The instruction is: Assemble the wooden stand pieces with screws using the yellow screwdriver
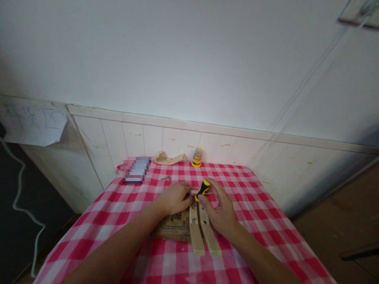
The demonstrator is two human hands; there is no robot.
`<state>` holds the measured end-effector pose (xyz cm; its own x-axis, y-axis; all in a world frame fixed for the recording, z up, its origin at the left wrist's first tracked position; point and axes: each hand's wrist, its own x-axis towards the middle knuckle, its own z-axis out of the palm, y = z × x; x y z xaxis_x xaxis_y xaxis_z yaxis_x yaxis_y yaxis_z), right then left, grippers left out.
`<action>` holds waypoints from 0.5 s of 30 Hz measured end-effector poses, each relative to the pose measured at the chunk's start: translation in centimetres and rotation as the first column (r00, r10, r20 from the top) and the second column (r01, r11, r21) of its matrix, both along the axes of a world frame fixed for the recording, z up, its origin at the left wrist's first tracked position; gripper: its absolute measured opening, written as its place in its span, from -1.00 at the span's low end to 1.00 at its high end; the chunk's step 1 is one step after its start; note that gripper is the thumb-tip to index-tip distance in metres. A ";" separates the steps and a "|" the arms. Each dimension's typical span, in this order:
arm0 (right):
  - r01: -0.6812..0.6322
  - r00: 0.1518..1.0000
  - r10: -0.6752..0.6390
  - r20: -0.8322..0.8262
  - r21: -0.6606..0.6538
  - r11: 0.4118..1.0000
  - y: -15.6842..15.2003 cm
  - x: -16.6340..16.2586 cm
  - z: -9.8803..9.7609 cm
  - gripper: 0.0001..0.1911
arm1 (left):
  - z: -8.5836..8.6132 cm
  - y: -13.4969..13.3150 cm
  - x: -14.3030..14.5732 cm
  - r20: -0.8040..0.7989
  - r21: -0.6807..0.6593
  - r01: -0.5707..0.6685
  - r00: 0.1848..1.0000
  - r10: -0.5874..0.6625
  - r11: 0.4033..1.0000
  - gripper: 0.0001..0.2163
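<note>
My right hand (222,211) is closed around the black and yellow handle of a screwdriver (203,190), which slants down to the left. Its tip meets the upper part of a pale wooden piece (196,236) with dark screws or holes along it. My left hand (177,198) has its fingers curled against the top end of that wood, close to the screwdriver's tip. Just to the right lies a second wooden strip (211,236) of similar shape. Both rest partly over a brown printed board or box (174,225), which my left hand and forearm partly cover.
A red and white checked cloth (248,221) covers the table, pushed against a panelled wall. Toward the back are a blurred phone-like object (137,170), small metal pieces (166,178), a curved wooden part (169,159) and a yellow-capped container (196,157). A white cable (19,189) hangs at left.
</note>
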<state>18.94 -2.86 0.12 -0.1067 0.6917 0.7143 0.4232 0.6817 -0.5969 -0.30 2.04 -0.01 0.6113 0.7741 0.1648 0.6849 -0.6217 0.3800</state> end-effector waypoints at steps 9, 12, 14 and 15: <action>0.017 1.000 -0.017 0.013 -0.019 1.000 0.0 0.3 -0.6 -0.47 | 0.1 -0.4 0.0 -0.013 0.018 -0.016 1.000 0.016 1.000 -0.74; 0.026 0.999 -0.026 0.029 0.004 1.000 0.0 0.2 -0.7 -0.46 | 0.0 -0.3 0.0 -0.010 0.009 -0.006 1.000 0.006 1.000 -0.75; 0.033 0.999 -0.034 0.043 0.025 0.999 0.0 0.2 -0.7 -0.46 | -0.1 -0.2 0.0 -0.006 0.005 0.000 1.000 0.000 1.000 -0.76; 0.032 0.998 -0.034 0.050 0.031 0.999 0.0 0.1 -0.6 -0.46 | -0.1 -0.2 0.0 -0.002 0.005 0.003 1.000 -0.003 1.000 -0.75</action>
<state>19.08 -2.90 -0.51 -0.1208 0.6738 0.7290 0.4748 0.6841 -0.5536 -0.31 1.82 -0.14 0.6139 0.7715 0.1671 0.6838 -0.6255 0.3757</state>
